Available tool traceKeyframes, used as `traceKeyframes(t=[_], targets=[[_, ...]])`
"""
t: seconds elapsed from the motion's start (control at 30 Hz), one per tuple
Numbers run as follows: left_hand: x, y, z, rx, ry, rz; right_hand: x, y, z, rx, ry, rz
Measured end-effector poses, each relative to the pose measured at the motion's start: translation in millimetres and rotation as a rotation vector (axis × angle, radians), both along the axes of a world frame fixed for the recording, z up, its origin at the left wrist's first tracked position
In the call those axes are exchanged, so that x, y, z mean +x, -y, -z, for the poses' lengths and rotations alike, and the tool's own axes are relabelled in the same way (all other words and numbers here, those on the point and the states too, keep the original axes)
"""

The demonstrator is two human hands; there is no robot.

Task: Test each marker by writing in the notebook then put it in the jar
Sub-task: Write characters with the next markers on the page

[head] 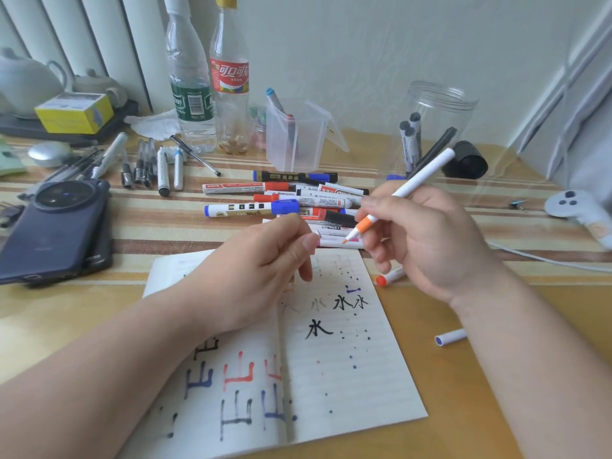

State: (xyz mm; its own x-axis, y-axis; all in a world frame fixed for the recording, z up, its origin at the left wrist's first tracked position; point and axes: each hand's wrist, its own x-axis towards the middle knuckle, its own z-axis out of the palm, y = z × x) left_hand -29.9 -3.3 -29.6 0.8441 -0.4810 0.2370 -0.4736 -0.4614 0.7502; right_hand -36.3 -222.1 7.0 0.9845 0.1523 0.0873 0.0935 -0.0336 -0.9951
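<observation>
being judged light and stiff, marker [424, 173] is pinched near its seven-o'clock tip by right hand [427, 240]; left hand [251, 276] curled, hold unclear.

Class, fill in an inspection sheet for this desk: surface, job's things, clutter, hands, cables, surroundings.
Surface: wooden table with a striped mat, crowded.
Job's things: open notebook, already inked; uncapped orange marker, tip near the notebook's top edge; clear jar holding several markers; marker pile behind the notebook.
Clutter: phone, two bottles, pens, loose cap, controller.
Hands: right hand grips the orange marker; left hand pinches a small white piece.
Cables: white cable across the table's right.
Surroundings: pale wall behind.
</observation>
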Motion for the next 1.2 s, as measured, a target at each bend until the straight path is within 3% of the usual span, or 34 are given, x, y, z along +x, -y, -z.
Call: traceKeyframes(t=[0.1, 0.17, 0.4, 0.57, 1.2], targets=[[-2, 0, -1, 0.035, -0.037, 0.084, -14, 12, -19, -0.300, -0.083, -0.157], [-4, 1, -2, 0.053, -0.046, 0.117, -24, 18, -20, -0.364, -0.116, -0.210], [-6, 3, -5, 0.107, -0.067, 0.143, -34, 18, 24, -0.219, -0.110, -0.125], [-5, 2, -3, 0.121, -0.062, 0.157, -36, 20, 28, -0.324, -0.009, -0.100], [-4, 4, 0, 0.114, -0.053, 0.166, -40, 9, 32, -0.405, -0.124, -0.065]])
